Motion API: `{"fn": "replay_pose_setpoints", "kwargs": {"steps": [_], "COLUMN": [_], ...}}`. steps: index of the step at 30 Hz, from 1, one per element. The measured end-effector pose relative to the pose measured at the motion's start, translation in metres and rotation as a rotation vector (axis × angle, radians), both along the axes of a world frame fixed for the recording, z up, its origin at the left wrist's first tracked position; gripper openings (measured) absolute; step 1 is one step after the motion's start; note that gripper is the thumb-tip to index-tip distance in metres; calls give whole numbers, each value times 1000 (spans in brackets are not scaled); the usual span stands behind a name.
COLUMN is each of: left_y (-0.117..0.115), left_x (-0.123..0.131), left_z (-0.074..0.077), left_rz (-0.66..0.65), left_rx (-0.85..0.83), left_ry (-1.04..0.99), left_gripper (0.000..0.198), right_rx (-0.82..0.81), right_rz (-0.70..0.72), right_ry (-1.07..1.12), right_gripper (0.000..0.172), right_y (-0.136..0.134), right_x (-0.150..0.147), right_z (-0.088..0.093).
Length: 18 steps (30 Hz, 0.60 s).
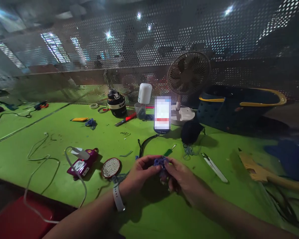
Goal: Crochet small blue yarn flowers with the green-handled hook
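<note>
A small knotted piece of purple-blue yarn work is pinched between my two hands above the green table. My left hand, with a white-banded watch on the wrist, closes its thumb and fingers on its left side. My right hand grips the right side, fingers curled beneath. Part of the piece is hidden behind my fingers. Just beyond them lies a small green-handled tool with a thin metal tip. A round dish of shiny beads rests left of my left hand.
A lit phone stands upright before a fan. Dark yarn, white tweezers and a yellow glue gun lie rightward. A purple power strip with a trailing cable sits left. A blue basket stands behind.
</note>
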<state>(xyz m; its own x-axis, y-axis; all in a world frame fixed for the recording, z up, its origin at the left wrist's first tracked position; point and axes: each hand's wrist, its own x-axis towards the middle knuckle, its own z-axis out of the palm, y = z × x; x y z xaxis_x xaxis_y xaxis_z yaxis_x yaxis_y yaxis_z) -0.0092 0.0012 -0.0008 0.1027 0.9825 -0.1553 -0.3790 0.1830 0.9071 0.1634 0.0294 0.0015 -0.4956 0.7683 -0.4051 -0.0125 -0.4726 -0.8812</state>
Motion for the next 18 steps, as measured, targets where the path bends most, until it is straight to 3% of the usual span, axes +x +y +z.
{"fn": "replay_pose_setpoints", "kwargs": {"steps": [4, 12, 15, 17, 18], "left_y": [-1, 0, 2, 3, 3], "left_x": [1, -1, -3, -4, -4], "left_z": [1, 0, 5, 9, 11], "left_rz": [89, 109, 194, 232, 239], "left_rx": [31, 49, 57, 80, 92], "left_ry": [51, 15, 74, 122, 147], "left_gripper": [32, 27, 28, 28, 27], "right_rx": [66, 243, 591, 820, 865], "right_rz": [-51, -129, -256, -207, -116], "right_ry": [-12, -125, -298, -415, -467], "right_gripper": [39, 40, 33, 26, 26], "right_y": [-1, -9, -17, -23, -24], "right_x": [0, -10, -3, 2, 2], "right_z": [4, 18, 25, 23, 21]}}
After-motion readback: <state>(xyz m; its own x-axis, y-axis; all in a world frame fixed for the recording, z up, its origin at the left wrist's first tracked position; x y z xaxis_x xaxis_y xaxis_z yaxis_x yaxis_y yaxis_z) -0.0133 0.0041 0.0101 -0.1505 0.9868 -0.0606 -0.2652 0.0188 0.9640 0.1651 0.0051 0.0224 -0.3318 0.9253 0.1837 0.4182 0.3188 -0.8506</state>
